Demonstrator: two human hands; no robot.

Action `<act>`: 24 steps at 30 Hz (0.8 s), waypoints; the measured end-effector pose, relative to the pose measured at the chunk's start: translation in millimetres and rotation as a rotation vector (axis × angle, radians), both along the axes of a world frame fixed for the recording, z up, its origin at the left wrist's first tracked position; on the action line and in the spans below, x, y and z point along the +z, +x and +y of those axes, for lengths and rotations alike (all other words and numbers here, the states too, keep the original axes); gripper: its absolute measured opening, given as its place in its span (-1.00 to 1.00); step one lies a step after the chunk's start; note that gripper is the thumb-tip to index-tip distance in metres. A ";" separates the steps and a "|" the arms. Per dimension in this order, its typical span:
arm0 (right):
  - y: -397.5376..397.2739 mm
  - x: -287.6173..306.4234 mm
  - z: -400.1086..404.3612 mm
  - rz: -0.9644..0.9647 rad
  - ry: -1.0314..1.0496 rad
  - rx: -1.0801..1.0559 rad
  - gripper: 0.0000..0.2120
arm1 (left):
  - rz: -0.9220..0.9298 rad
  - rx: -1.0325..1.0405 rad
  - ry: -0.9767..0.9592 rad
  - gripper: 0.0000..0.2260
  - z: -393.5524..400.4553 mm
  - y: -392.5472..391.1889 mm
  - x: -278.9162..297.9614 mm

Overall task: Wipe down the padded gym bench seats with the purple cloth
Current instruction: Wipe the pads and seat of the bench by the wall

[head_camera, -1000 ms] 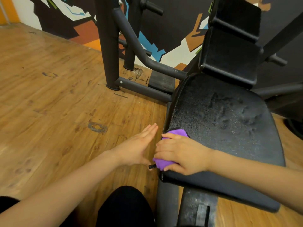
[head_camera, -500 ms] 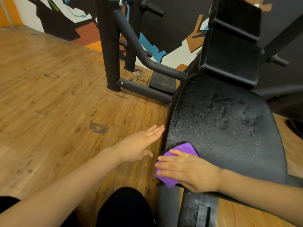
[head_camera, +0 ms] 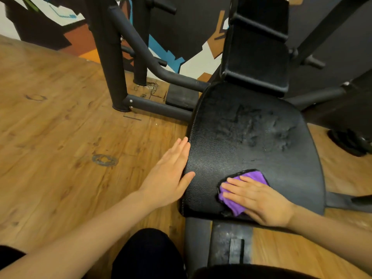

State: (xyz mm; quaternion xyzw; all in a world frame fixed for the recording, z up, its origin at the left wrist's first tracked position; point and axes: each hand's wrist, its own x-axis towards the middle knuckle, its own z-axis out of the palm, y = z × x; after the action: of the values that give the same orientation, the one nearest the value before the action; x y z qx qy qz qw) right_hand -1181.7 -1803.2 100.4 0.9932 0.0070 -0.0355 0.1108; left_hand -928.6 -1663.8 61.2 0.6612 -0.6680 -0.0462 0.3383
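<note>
Cloth (head_camera: 247,188) mostly hidden under R hand (head_camera: 259,200), fingers flat, pressing it on seat (head_camera: 241,141) near front edge. L hand (head_camera: 169,176) flat vs seat's left side.

Head camera looks steeply down, close above the seat (head_camera: 251,141).

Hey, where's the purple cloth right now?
In the head view, the purple cloth lies flat under the right hand on the near part of the black seat pad, lower right of centre.
</note>
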 end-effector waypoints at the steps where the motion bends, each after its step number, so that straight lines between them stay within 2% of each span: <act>1: 4.5 -0.9 4.6 -0.022 -0.002 -0.014 -0.55 | 0.003 0.024 -0.022 -0.32 -1.7 -4.6 0.1; 6: 54.0 -14.6 29.9 -0.150 0.078 -0.029 -0.53 | -0.057 0.149 -0.084 -0.43 -18.4 -21.3 5.1; 10: 40.8 -7.1 8.1 -0.208 0.123 -0.125 -0.51 | -0.075 0.164 -0.099 -0.43 -27.6 -22.6 6.2; 12: 20.9 6.7 -24.6 -0.353 0.196 -0.329 -0.48 | -0.092 0.174 -0.096 -0.41 -28.3 -23.5 5.0; 14: 2.6 24.6 -59.2 -0.547 0.275 -0.642 -0.47 | -0.112 0.189 -0.092 -0.40 -27.2 -24.5 5.3; 16: 0.6 33.0 -78.2 -0.672 0.292 -0.911 -0.50 | -0.132 0.210 -0.099 -0.42 -26.6 -26.0 5.9; 17: 7.8 31.9 -80.3 -0.715 0.279 -0.978 -0.53 | -0.141 0.218 -0.099 -0.42 -27.0 -27.1 5.7; 18: 19.5 30.2 -76.1 -0.744 0.265 -1.004 -0.55 | -0.149 0.223 -0.098 -0.43 -28.0 -28.2 5.5; 20: 48.8 28.9 -55.1 -0.751 0.272 -0.918 -0.57 | -0.149 0.233 -0.096 -0.43 -30.2 -29.8 5.1; 24: 89.1 20.6 -16.8 -0.595 0.293 -0.660 -0.47 | -0.160 0.246 -0.114 -0.43 -33.1 -29.6 6.4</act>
State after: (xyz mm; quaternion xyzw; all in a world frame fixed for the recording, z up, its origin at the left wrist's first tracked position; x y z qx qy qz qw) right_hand -1092.6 -1820.0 121.0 0.9146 -0.3364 0.2187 -0.0506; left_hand -958.2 -1696.9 67.6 0.7192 -0.6084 0.0861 0.3243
